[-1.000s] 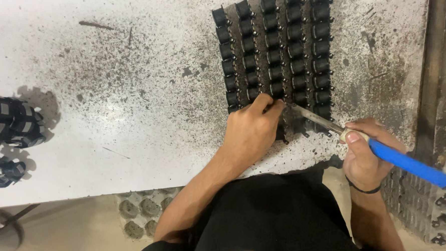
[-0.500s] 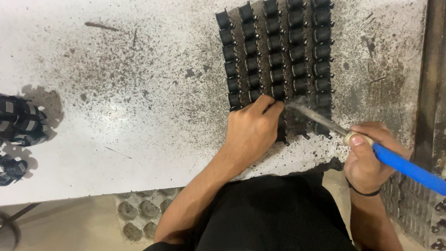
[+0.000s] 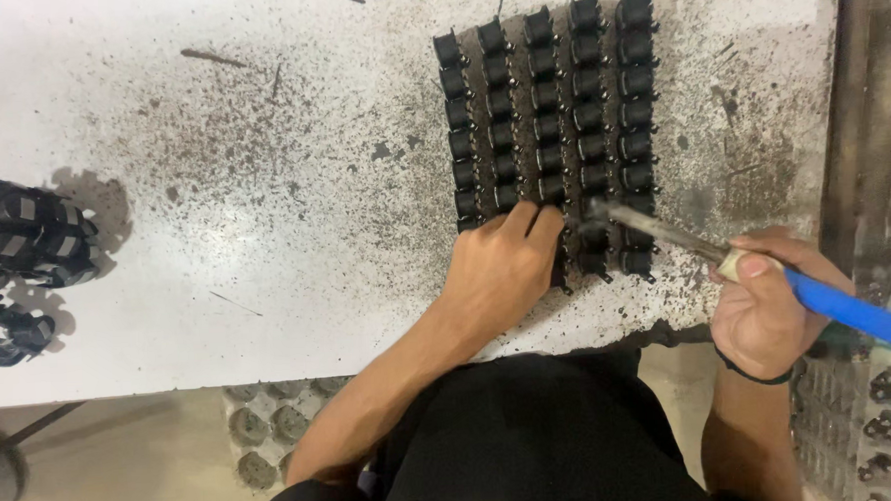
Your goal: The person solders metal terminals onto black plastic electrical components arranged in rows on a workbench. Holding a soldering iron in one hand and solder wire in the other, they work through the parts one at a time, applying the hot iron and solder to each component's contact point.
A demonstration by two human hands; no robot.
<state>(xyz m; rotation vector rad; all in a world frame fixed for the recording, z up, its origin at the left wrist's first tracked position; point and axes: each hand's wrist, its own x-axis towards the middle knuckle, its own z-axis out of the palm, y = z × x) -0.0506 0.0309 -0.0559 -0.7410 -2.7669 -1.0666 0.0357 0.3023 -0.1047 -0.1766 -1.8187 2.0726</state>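
1. Head view: the left hand (image 3: 501,268) lies curled over the near rows of small black plastic bobbins (image 3: 550,116), laid in a grid on the speckled white table (image 3: 263,188). Firm pressure there should stop them shifting.
2. The right hand (image 3: 763,302) grips a blue-handled soldering iron (image 3: 726,258), its tip at a bobbin.
3. Grey moulded trays (image 3: 878,412) at right hold dark parts.

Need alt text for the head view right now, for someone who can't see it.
A person's left hand presses on the near end of a grid of small black parts on a speckled white table, while the right hand holds a blue-handled tool with its metal tip at the grid's near rows. More black parts are piled at the table's left edge.
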